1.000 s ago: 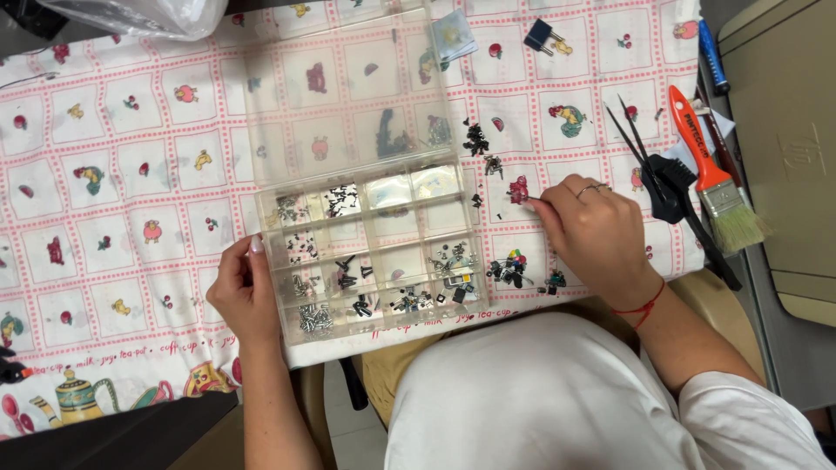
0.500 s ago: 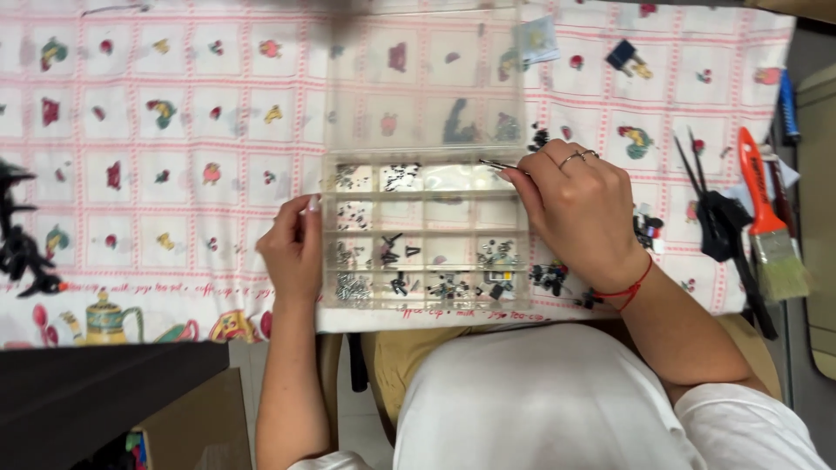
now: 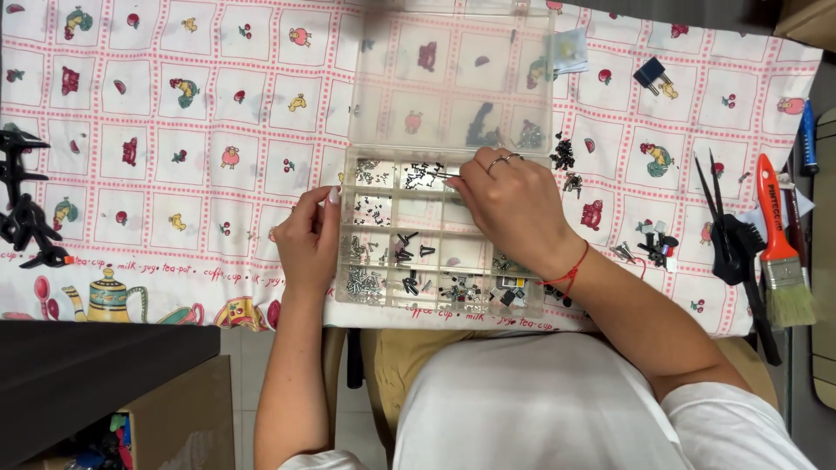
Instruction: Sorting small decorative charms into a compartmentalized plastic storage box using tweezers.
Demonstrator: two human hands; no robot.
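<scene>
Looking down through the head camera, I see a clear plastic compartment box [image 3: 435, 235] lying open on a patterned tablecloth [image 3: 174, 130], its transparent lid [image 3: 448, 74] folded back on the far side. The box is divided into small cells: the far row holds scattered tiny dark screws, the middle cells hold a few larger black pieces, and the near row holds denser heaps of silvery and black hardware, with some coloured bits in the near right cell. My left hand [image 3: 306, 237] rests against the box's left wall, fingers loosely curled, holding nothing. My right hand [image 3: 514, 209] lies over the right half of the box, fingers pinched narrow on slim metal tweezers [image 3: 440, 175], whose tip reaches into a far-row cell among the screws. Just right of the box, small black parts [image 3: 564, 157] lie loose on the cloth. Farther right lie a paintbrush with an orange handle [image 3: 778, 244] and a black tool [image 3: 727, 235]. Black clamps [image 3: 26, 213] sit at the left edge.
</scene>
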